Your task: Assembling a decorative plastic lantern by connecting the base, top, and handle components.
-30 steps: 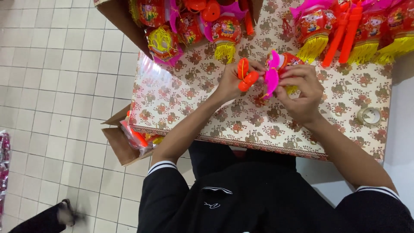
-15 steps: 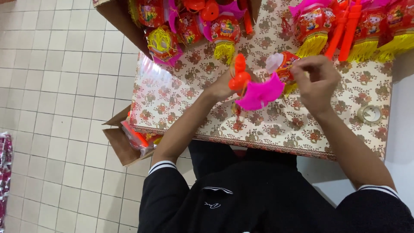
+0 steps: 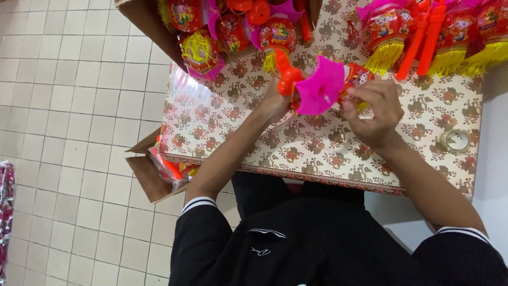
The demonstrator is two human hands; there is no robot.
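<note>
**Tiled floor and a patterned table**

A table [image 3: 222, 127] is standing in the middle of the view, wearing a cream cloth with a red and brown flower pattern and a dark border along its near edge. To the left of the table, a floor [image 3: 69, 106] of small pale square tiles with grey joints is stretching away, and even, soft light is falling on it. Just beside the table's near left corner, an open brown cardboard box [image 3: 151, 177] is sitting on the tiles. Right of the table, a plain white surface [image 3: 495, 148] is showing, smooth and unmarked, catching the same flat light
</note>
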